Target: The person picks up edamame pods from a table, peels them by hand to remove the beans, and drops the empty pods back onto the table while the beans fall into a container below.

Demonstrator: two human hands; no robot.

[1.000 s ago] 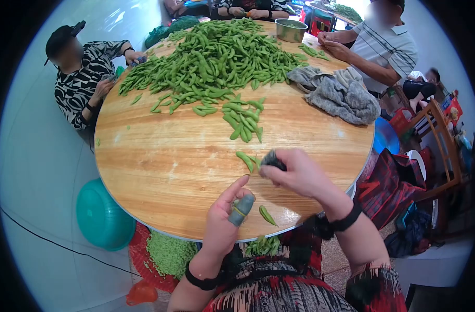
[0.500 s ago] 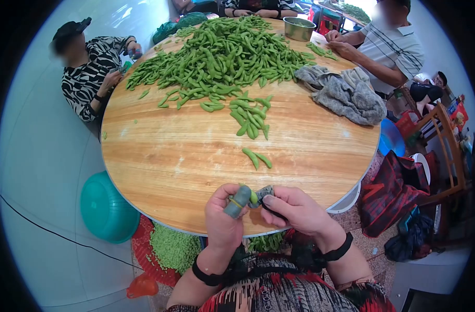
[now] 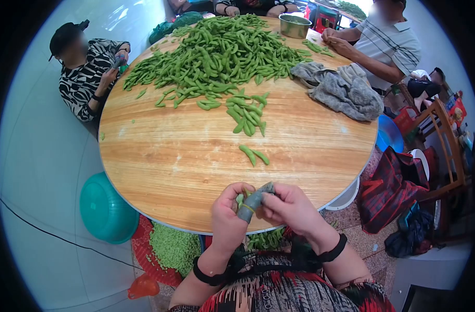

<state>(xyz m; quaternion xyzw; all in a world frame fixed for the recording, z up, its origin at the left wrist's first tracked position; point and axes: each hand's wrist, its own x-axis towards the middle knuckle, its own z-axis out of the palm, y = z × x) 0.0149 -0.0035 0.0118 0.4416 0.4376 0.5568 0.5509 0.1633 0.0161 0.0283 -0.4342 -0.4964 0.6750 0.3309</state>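
Observation:
My left hand [image 3: 229,213] is closed around a green soybean pod [image 3: 240,199], partly hidden behind the thumb. A grey cover [image 3: 250,204] held by a yellow band wraps that thumb. Right against it, my right hand [image 3: 290,209] is pinched, its thumb and fingers meeting at the covered thumb's tip; what lies between them is hidden. Both hands are over the near edge of the round wooden table [image 3: 185,166]. Two loose pods [image 3: 254,154] lie just beyond them, then a small cluster of pods [image 3: 246,115] and a large heap [image 3: 216,57].
A grey cloth [image 3: 346,93] and a metal pot [image 3: 294,27] are on the table. Three people sit around it. Below left are a teal basin [image 3: 107,210] and a red basket [image 3: 142,244] of shelled beans [image 3: 172,247]. A plaid bag [image 3: 391,190] stands at right.
My hands have come closer together, and the left thumb has swung toward the right fingers. The pod between them is now more covered. The view has shifted slightly.

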